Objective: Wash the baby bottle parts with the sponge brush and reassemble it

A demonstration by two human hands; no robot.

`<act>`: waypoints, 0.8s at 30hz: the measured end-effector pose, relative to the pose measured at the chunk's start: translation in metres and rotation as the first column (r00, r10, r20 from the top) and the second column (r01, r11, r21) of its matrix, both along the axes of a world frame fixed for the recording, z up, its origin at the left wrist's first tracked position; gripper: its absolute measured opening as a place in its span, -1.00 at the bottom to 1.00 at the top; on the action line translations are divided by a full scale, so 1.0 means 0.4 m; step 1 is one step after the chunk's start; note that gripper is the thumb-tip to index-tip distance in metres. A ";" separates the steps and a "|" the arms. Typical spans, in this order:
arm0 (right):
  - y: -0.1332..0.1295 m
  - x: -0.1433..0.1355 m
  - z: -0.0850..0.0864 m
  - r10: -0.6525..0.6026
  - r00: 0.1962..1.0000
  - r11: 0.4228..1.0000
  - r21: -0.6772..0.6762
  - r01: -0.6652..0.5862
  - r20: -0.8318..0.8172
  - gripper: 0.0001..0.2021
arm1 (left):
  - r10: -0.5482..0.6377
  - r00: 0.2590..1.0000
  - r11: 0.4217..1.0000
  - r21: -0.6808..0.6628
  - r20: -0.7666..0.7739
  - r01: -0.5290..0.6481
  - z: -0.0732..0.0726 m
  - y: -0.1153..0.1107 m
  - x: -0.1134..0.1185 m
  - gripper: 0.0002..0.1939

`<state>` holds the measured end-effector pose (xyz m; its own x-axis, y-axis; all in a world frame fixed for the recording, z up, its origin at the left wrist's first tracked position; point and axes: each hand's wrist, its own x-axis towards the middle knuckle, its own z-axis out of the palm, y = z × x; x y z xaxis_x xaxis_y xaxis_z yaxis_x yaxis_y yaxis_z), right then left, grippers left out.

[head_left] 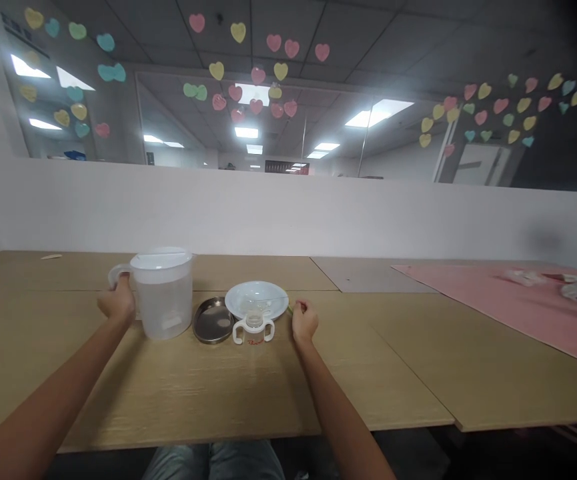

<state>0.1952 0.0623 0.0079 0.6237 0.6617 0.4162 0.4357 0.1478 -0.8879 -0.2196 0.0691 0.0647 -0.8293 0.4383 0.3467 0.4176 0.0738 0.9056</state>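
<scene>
While gripping the large clear pitcher (165, 303) by its handle, with fingers of the left hand (118, 300) wrapped closely around, had its body just to the right of that hand, upright on the wooden table (368, 380). Held in the right hand (305, 321), with fingers curled narrow, a thin greenish thing (291, 309), beside the right rim of the white bowl (257, 287); could not tell exactly what kind of thing. Had the bowl between both hands, nearer to the right one. Saw in front of the bowl a small clear bottle (254, 323) with two white side handles and red marking, to the left of the right hand and apart from it. Found the round metal dish (213, 321) between pitcher and bowl, and far to the right, a pink cloth (473, 303) spread flat on the table.
</scene>
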 end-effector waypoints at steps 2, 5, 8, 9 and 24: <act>0.002 0.015 -0.006 -0.075 0.997 0.997 -0.028 0.074 -0.032 -0.69 | 0.098 0.994 0.993 -0.069 0.037 -0.096 0.037 0.006 0.004 -0.59; 0.013 0.035 -0.018 -0.163 0.984 0.984 -0.082 0.157 -0.076 -0.67 | 0.053 0.988 0.986 -0.146 -0.146 -0.075 0.121 0.009 0.040 -0.60; 0.026 0.045 -0.029 -0.196 0.976 0.975 -0.125 0.183 -0.096 -0.68 | -0.112 0.917 0.982 -0.183 -0.382 0.044 0.210 0.005 0.118 -0.61; 0.030 0.046 -0.032 -0.199 0.975 0.973 -0.135 0.185 -0.098 -0.69 | -0.119 0.885 0.981 -0.188 -0.450 0.037 0.234 0.004 0.149 -0.63; 0.045 0.042 -0.041 -0.158 0.983 0.973 -0.184 0.138 -0.098 -0.70 | -0.300 0.643 0.952 -0.267 -0.705 0.151 0.274 0.020 0.294 -0.67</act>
<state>0.2122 0.0803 -0.0083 0.7558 0.6153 0.2240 0.3381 -0.0736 -0.9382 -0.1018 0.0770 0.1741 -0.2069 0.6881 0.6955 0.9595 0.0039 0.2816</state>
